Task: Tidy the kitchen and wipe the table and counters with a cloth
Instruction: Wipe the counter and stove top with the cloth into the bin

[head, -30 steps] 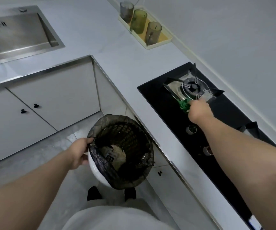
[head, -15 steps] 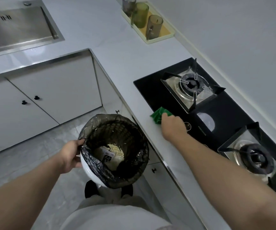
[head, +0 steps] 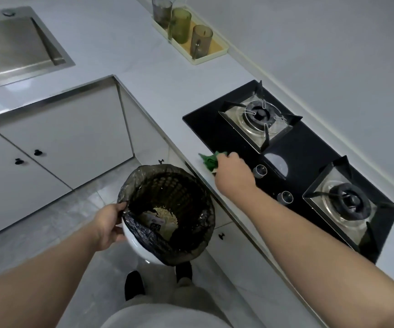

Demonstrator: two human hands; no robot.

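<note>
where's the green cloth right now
In the head view the green cloth is right of centre, gripped by the right hand on the white counter beside the near left corner of the black hob, above the bin.

Counter: pale grey L-shaped worktop (head: 125,55)
Cloth: crumpled green cloth (head: 208,160), at the worktop's front edge, pinched by the right hand (head: 232,172)
Hob: black glass two-burner gas hob (head: 309,147), just right of the grip
Tray: cream oblong tray (head: 211,59), far beyond the grip
</note>
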